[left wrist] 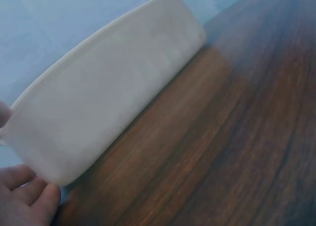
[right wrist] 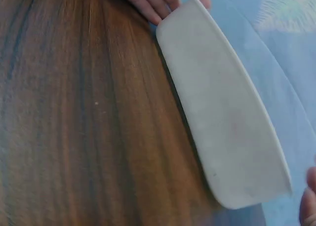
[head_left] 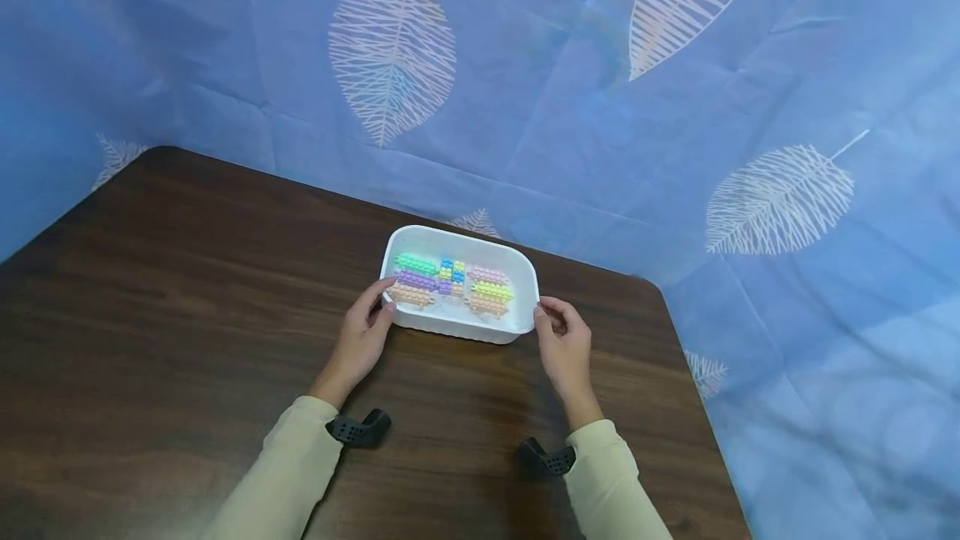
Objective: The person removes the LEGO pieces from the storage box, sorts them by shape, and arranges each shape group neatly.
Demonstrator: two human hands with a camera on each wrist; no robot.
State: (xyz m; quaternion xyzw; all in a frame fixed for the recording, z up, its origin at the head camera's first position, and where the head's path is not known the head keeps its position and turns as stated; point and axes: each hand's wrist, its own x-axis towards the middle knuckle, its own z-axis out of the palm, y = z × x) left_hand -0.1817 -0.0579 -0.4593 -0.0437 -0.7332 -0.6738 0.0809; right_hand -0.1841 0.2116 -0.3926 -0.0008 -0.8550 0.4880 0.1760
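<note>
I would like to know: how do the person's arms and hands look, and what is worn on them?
The left sleeve and right sleeve are long, plain and pale beige. At each wrist sits a black curved piece with small holes. The left hand and right hand wear no gloves.

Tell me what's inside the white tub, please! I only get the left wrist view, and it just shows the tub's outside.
Observer: Colourful bumpy pieces lie inside the white tub.
Operator: Ooh! I see some left fingers. Where's the other hand?
Observer: The right hand is right by the tub's other short end; I can't tell whether it touches.
Operator: And the blue stuff behind, is it plain all over?
Observer: No, the blue cloth has white leaf shapes on it.
</note>
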